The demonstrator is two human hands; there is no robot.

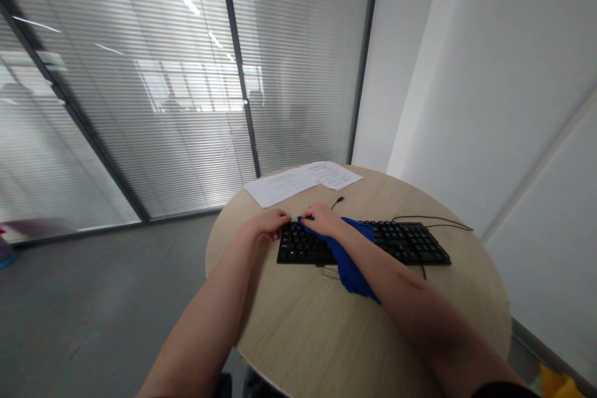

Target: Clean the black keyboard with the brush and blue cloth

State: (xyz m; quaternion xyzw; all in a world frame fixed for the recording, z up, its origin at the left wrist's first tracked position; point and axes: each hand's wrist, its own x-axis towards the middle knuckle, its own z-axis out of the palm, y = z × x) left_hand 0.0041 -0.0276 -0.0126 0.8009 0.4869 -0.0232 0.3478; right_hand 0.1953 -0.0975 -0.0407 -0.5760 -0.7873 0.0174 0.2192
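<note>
A black keyboard [303, 249] lies across the round table, its keys facing up. My left hand [272, 224] is closed at its upper left corner, fingers curled round the edge. On the left part of the keys, my right hand [321, 220] pinches a blue cloth [352, 270]. The cloth trails under my right forearm, over the keyboard's middle and down onto the tabletop. My forearm and the cloth hide the middle keys. Just below the keyboard, a small pale, clear-looking object [331, 272] is partly covered by the cloth.
White printed sheets [284, 186] lie at the far side of the round wooden table [326, 336]. A black cable [438, 217] loops behind the keyboard, and a small plug [340, 199] rests beyond my right hand. Glass partitions with blinds stand behind; a white wall [504, 106] is at right.
</note>
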